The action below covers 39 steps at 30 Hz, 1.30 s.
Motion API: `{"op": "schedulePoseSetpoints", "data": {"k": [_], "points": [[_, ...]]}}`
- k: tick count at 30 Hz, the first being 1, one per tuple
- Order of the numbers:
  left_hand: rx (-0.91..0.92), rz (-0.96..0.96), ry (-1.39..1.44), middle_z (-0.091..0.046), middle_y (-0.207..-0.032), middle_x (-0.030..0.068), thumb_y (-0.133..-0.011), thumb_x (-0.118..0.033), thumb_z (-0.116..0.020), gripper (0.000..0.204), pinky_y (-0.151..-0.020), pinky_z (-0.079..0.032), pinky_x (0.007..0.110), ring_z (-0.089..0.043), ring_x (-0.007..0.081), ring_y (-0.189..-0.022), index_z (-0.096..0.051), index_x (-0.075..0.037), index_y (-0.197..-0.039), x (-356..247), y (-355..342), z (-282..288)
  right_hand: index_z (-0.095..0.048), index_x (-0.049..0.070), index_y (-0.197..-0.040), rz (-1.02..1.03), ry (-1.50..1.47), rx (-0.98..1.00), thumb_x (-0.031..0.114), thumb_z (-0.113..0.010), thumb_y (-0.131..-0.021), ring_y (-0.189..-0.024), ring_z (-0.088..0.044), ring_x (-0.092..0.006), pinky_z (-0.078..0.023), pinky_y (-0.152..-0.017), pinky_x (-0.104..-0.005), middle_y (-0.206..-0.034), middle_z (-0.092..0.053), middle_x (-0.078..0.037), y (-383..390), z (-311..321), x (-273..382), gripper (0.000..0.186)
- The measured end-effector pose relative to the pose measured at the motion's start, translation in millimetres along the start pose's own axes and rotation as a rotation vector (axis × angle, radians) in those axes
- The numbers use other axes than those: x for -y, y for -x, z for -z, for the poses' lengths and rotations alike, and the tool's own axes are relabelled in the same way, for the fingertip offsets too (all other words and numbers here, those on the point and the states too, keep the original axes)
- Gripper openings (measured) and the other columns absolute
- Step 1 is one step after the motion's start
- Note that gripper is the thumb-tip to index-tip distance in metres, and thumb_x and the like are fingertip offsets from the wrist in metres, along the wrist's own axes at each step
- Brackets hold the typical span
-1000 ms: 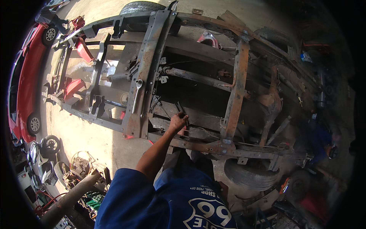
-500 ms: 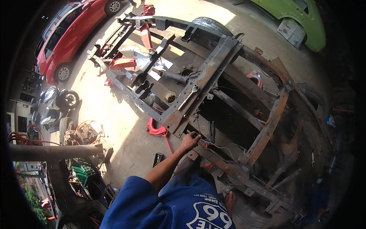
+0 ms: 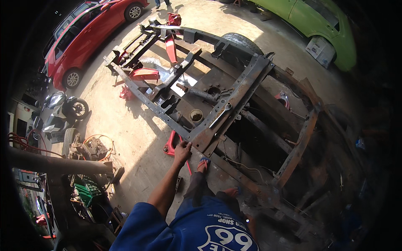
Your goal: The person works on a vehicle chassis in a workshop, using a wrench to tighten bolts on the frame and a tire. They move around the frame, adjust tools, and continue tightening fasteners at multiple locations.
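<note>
Looking through the head view, we see our left hand [image 3: 183, 153] mostly curled at a near corner of the chassis frame [image 3: 248, 83]; whether it grips, we cannot tell. Our right hand [image 3: 251, 226] is mostly hidden, its state unclear. Red brackets [image 3: 171, 49] sit in place, a ratchet wrench [image 3: 220, 116] lies on top; the frame stands uncovered, so we judge the work partial.

the left hand [image 3: 183, 152], fingers curled, is at the near left corner of a bare vehicle frame [image 3: 289, 162]. a ratchet wrench [image 3: 221, 116] lies on its wide crossmember [image 3: 240, 93]. the right hand [image 3: 251, 224] is low beside the blue shirt [image 3: 188, 228], dim. a red car [image 3: 69, 54] stands far left, a green car [image 3: 310, 19] far right, and a motorcycle [image 3: 56, 119] at left.
</note>
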<state>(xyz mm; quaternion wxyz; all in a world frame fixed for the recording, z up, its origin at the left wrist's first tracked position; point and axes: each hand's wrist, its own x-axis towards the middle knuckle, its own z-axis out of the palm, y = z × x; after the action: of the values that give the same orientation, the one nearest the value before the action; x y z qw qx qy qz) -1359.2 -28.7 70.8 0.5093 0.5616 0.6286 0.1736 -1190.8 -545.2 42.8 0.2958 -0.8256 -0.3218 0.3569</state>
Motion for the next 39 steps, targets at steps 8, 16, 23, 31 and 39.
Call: {"op": "schedulePoseSetpoints", "data": {"k": [8, 16, 23, 31, 39], "points": [[0.025, -0.101, -0.189, -0.072, -0.091, 0.0226, -0.089, -0.029, -0.062, 0.038, -0.073, -0.056, 0.038, -0.073, 0.0259, -0.071, -0.065, 0.0, -0.114, -30, -183, -1, -0.066, -0.002, -0.088, -0.207, -0.283, 0.035, 0.021, -0.065, -0.083, -0.07, -0.058, -0.0162, -0.044, -0.063, -0.0329, -0.072, -0.063, -0.012, -19, -30, 130, 0.023], [0.207, 0.007, -0.36, -0.073, -0.088, 0.0201, -0.088, -0.024, -0.064, 0.039, -0.07, -0.057, 0.037, -0.073, 0.027, -0.078, -0.062, 0.0, -0.119, -50, -278, -28, -0.069, -0.003, -0.093, -0.617, -0.42, -0.361, 0.017, -0.051, -0.099, -0.054, -0.051, -0.0102, -0.043, -0.053, -0.0277, -0.061, -0.055, -0.002, -7, -47, 193, 0.028], [0.085, -0.165, -0.506, -0.063, -0.118, 0.0298, -0.083, -0.02, -0.064, 0.052, -0.097, -0.048, 0.045, -0.061, 0.0436, -0.111, -0.052, 0.003, -0.129, -27, -246, -41, -0.07, -0.003, -0.092, -0.73, -0.63, -0.458, 0.018, -0.05, -0.1, -0.049, -0.048, -0.009, -0.041, -0.048, -0.0274, -0.058, -0.052, -0.002, -2, -62, 188, 0.031], [0.401, -0.406, 0.038, -0.064, -0.106, 0.019, -0.089, -0.006, -0.059, 0.035, -0.08, -0.052, 0.038, -0.067, 0.0279, -0.089, -0.057, -0.001, -0.124, -45, -18, -66, -0.071, 0.0, -0.097, -0.453, -0.251, -0.235, 0.017, -0.057, -0.098, -0.076, -0.064, -0.0156, -0.048, -0.071, -0.0294, -0.085, -0.071, -0.011, -25, -29, 197, 0.022], [1.246, -0.783, -0.573, -0.061, -0.121, 0.0234, -0.085, -0.021, -0.069, 0.041, -0.092, -0.051, 0.046, -0.063, 0.041, -0.105, -0.061, -0.004, -0.122, 33, 153, -135, -0.068, -0.002, -0.095, -0.256, -0.695, -0.691, 0.019, -0.055, -0.101, -0.054, -0.047, -0.0084, -0.038, -0.054, -0.0271, -0.063, -0.053, -0.002, 46, 99, 213, 0.026]]}}
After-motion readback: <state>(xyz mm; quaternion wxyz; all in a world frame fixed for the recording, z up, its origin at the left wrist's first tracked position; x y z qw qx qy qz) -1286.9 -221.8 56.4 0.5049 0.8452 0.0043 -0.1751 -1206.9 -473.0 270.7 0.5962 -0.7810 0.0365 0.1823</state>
